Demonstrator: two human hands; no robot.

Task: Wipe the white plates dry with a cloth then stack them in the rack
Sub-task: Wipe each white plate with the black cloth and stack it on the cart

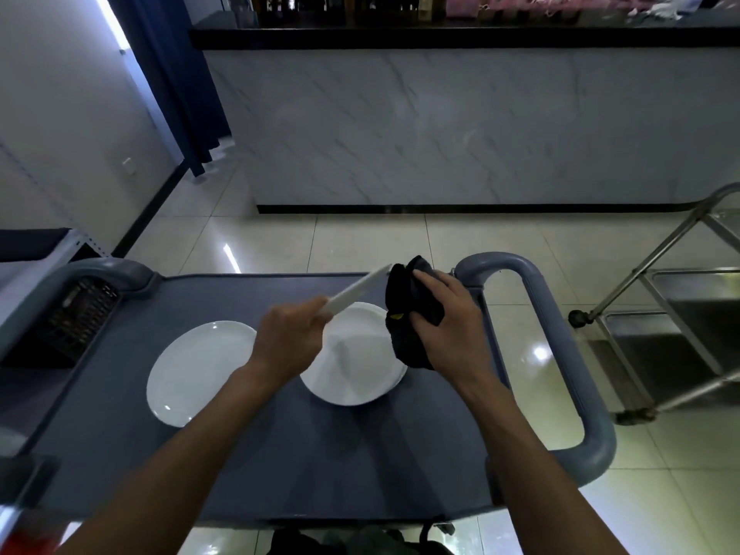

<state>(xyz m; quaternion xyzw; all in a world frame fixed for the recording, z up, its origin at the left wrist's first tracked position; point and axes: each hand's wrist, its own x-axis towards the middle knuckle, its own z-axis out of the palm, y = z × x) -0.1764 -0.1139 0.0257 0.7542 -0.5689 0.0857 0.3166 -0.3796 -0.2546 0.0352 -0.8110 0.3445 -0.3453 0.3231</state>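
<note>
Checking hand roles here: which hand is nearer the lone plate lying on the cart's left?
Left. The left hand hovers beside the lone plate, holding another plate; the right hand is farther right, holding the black cloth.

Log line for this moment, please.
left hand: holds white plate edge-on | right hand: grips black cloth | stage: wiping

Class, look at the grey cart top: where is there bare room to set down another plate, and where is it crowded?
Bare patches: the near strip of the cart top below both plates, and the far-left corner beside the black basket. Crowded: the middle, with the left plate, the plate stack, the held plate and the black cloth.
</note>
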